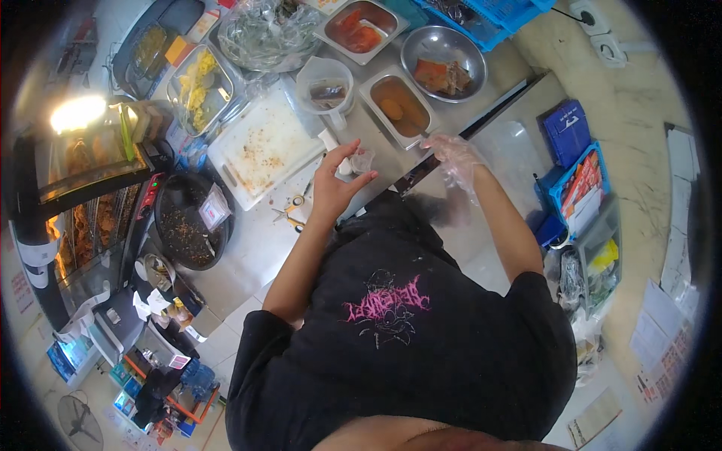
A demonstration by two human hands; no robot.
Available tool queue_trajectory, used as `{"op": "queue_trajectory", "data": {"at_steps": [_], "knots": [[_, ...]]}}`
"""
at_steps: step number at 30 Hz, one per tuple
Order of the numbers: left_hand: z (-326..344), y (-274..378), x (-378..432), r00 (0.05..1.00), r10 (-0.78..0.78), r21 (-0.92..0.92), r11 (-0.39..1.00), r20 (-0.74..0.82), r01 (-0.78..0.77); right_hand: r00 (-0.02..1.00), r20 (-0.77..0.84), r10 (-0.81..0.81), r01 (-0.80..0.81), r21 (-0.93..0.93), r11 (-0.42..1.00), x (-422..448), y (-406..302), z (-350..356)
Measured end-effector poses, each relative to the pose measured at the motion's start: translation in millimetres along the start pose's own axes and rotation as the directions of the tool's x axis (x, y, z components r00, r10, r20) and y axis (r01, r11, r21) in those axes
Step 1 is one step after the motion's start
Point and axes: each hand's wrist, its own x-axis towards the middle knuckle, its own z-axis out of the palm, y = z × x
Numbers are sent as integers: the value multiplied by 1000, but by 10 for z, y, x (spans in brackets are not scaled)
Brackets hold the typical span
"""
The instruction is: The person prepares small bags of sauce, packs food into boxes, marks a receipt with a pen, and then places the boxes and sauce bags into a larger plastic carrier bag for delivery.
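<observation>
My bare left hand is over the metal counter, thumb and fingers curved around a small clear plastic cup. A white handle passes partly behind that hand. My right hand wears a clear plastic glove. Its fingertips pinch what looks like a spoon's handle at the near corner of a steel pan. Brown sauce fills the pan, and a rounded orange-brown shape, perhaps the spoon's bowl, shows in it. Yellow-handled scissors lie left of my left hand.
A crumb-covered white cutting board lies to the left, beside a round black pan. Farther back stand a plastic measuring jug, a steel pan of red food and a steel bowl. A lit food warmer is at far left.
</observation>
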Motion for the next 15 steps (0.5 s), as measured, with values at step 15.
{"op": "queue_trajectory", "data": {"at_steps": [15], "knots": [[401, -6, 374, 965, 64, 93, 995, -255, -41, 982, -44, -184, 189, 138, 972, -338, -85, 27]]}}
